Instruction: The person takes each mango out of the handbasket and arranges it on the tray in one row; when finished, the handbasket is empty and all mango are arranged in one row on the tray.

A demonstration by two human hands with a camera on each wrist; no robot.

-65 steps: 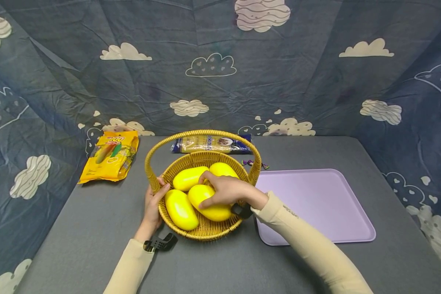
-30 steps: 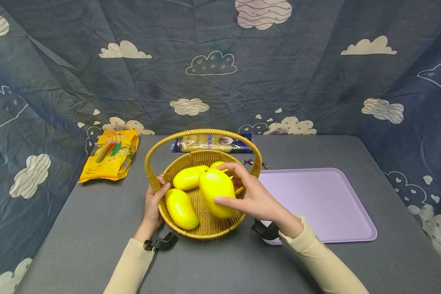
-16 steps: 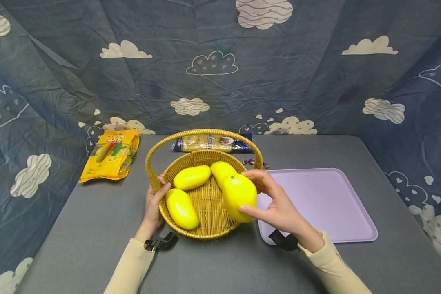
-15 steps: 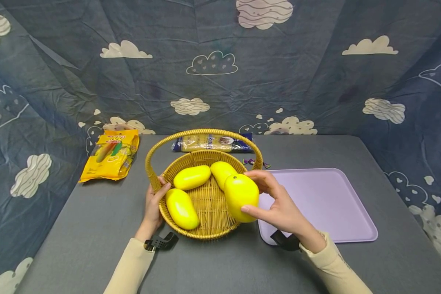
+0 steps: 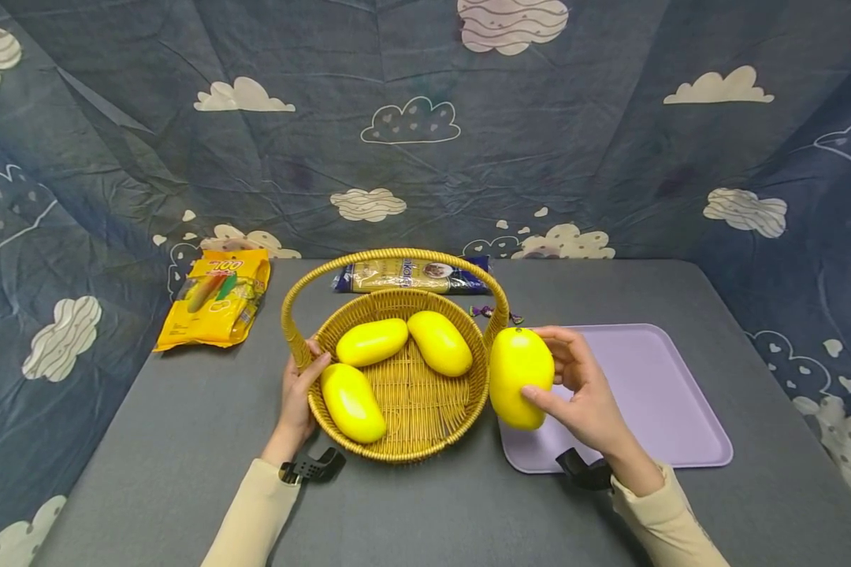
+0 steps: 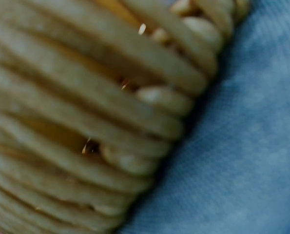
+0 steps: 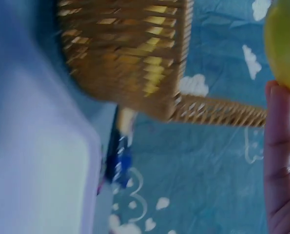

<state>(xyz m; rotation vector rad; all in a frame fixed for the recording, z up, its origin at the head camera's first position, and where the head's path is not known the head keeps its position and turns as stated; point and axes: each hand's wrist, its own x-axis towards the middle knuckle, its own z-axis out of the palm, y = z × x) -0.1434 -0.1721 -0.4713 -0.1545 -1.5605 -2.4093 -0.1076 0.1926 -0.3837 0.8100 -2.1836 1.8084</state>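
A yellow mango point(image 5: 521, 379) is held between the thumb and fingers of my right hand point(image 5: 587, 394), above the left end of the lilac tray point(image 5: 638, 394). Just left of it stands a woven basket point(image 5: 411, 421) with a tall handle. Inside lie three more mangoes: one at the back left point(image 5: 372, 342), one at the back right point(image 5: 441, 343) and one at the front left point(image 5: 353, 403). My left hand point(image 5: 299, 398) grips the basket's left rim near the handle's foot. Blurred wickerwork point(image 6: 86, 97) fills the left wrist view. In the right wrist view, part of the held mango point(image 7: 285, 44) shows at the edge.
Behind the basket lies a blue and gold packet point(image 5: 404, 276), partly hidden by the handle. A small purple wrapped candy point(image 5: 482, 312) is near the tray's back left corner. At the back left a yellow bag point(image 5: 216, 303) rests on the grey table point(image 5: 411, 520).
My right hand has lifted one mango out of the basket and carried it right, past the rim and over the tray. My left hand has stayed on the rim.
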